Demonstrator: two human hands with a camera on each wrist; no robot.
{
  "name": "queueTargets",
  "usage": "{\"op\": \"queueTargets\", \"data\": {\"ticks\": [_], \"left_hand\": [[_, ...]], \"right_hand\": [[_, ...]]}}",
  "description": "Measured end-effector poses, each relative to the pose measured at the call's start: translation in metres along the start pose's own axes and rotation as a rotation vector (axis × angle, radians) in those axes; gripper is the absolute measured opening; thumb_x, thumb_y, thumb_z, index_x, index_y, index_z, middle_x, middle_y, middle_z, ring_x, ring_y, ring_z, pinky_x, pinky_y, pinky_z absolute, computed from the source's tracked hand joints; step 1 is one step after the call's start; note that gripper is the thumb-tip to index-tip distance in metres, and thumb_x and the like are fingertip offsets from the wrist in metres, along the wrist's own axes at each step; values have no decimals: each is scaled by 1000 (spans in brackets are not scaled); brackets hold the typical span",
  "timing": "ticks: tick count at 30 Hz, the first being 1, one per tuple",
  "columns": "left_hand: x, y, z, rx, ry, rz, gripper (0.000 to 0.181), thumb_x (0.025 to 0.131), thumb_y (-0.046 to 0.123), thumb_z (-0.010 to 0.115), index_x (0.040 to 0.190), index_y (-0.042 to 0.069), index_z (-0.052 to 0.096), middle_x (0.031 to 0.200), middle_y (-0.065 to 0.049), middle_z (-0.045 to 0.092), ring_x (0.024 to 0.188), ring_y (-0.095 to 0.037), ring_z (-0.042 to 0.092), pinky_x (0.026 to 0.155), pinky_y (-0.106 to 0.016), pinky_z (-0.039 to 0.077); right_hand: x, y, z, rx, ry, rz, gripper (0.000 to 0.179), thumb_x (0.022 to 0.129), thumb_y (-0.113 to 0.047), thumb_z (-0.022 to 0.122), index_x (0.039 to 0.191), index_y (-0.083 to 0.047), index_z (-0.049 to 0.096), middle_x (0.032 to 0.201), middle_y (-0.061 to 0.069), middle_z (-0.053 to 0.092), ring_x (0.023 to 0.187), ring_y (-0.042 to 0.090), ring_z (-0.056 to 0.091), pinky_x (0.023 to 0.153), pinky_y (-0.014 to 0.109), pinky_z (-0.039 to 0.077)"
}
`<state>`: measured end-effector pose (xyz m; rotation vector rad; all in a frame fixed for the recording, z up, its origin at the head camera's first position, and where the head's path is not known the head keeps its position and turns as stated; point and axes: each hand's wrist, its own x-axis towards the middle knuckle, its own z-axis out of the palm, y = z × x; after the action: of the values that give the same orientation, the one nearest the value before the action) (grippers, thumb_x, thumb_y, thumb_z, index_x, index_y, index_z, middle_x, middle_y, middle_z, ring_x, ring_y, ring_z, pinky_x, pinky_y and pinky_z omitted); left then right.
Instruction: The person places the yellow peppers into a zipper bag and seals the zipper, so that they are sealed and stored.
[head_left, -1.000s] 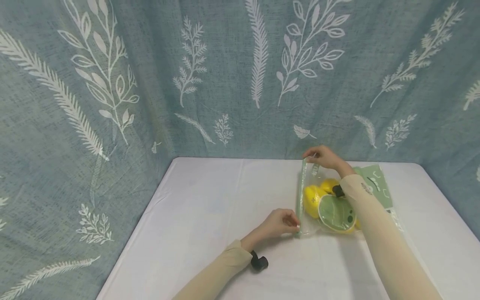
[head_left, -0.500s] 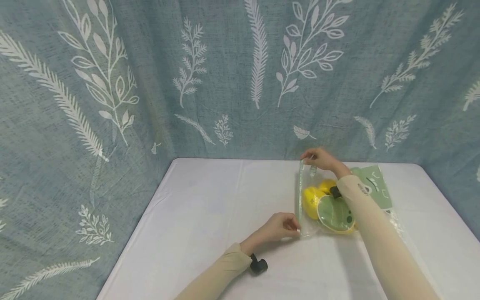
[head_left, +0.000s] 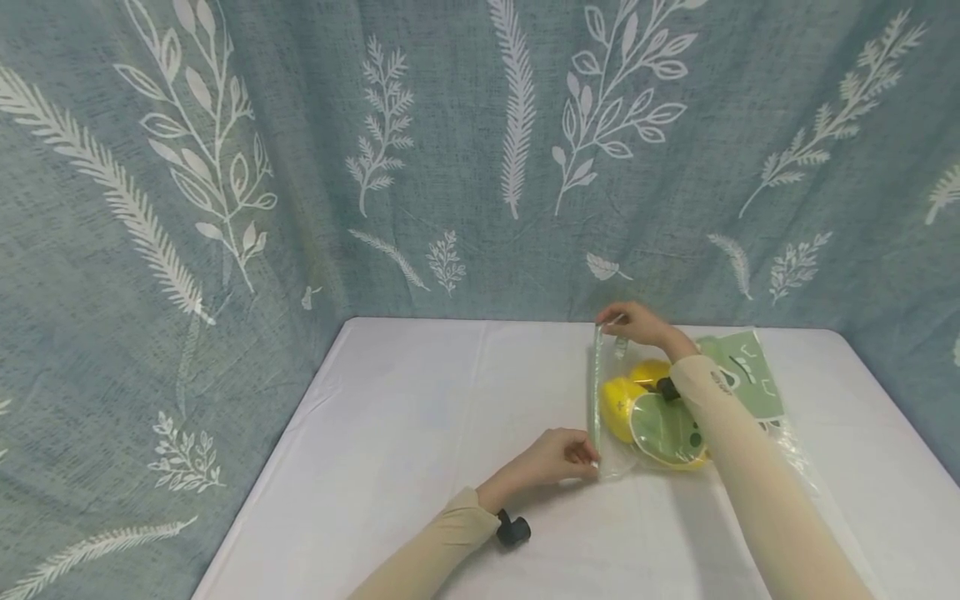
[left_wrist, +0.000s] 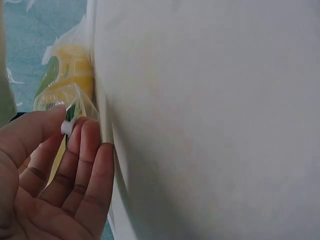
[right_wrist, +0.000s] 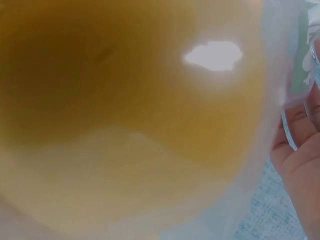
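Observation:
A clear zip bag (head_left: 617, 460) with green printing and a green strip (head_left: 596, 392) along its left edge lies on its side at the right of the table. Inside are yellow, rounded, lemon-like things (head_left: 618, 407), partly covered by the print. My left hand (head_left: 549, 458) pinches the near end of the strip, at a small white slider (left_wrist: 66, 128) seen between thumb and forefinger in the left wrist view. At the strip's far end my right hand (head_left: 637, 323) pinches the bag's corner. The right wrist view is mostly filled by a blurred yellow thing (right_wrist: 150, 100) behind plastic.
A white cloth covers the table (head_left: 420, 392). Blue-green curtains (head_left: 450, 150) with white leaf prints hang behind it and at both sides. My right forearm (head_left: 750, 467) crosses over part of the bag.
Both hands and the bag's strip have shifted slightly left and toward me at the far end. The left hand stays at the near corner, and both grips hold.

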<state>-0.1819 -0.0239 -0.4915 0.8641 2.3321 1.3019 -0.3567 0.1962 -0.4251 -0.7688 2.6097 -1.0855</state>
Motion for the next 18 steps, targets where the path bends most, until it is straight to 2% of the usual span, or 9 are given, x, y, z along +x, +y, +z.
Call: {"op": "queueTargets", "data": {"ticks": [5,11,18], "left_hand": [[1,-4,-7,10,-17,-28,13,82,11,70,94,6,66,88,-4,69,74,0,60,70,-13,51],[4,-10,-22,45,-7,-56,15,82,8,67,98,8,67,88,-3,69,75,-2,60,70,-15,50],[6,-7,-43,90,21,-40,19,84,12,67,102,6,66,91,-6,69,82,-12,64,73,-18,50]], "right_hand": [[-2,-1,-1,-4,11,-17,26,92,-8,55,114,5,58,113,25,57,103,39,57,88,48,49],[-7,-4,-5,2,19,-11,28,93,-10,55,116,6,57,116,26,56,107,41,54,92,50,46],[-11,0,-10,0,33,-31,28,93,-11,55,114,7,57,115,27,56,107,43,54,91,52,46]]}}
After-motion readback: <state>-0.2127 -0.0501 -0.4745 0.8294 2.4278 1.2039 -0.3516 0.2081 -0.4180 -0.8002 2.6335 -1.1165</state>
